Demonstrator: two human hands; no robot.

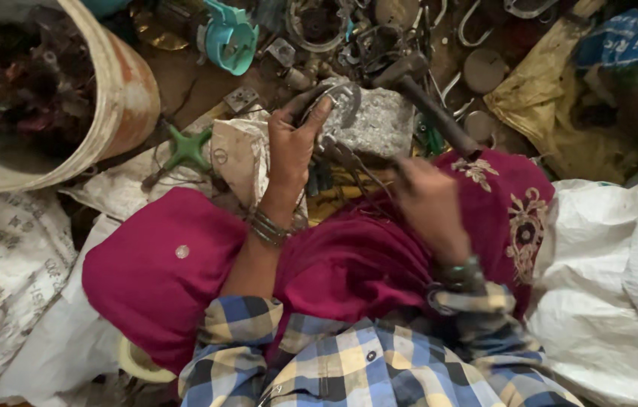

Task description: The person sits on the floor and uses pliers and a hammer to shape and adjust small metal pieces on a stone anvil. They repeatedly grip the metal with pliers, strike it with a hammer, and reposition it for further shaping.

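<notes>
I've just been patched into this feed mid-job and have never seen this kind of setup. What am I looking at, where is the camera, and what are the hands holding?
There is no machine here: a person works with two bare hands, and the single picture comes from a camera worn on their head, looking down over their lap.

The left hand presses a curved grey metal piece against a rough grey stone block. The right hand grips a hammer with a dark handle; that hand is blurred, so it is in motion.

Around the block lies a heap of scrap metal: rings, hooks and round discs. A teal plastic part and a green cross-shaped piece lie nearby. At the left stands a worn round basket, and white woven sacks lie on both sides.
</notes>
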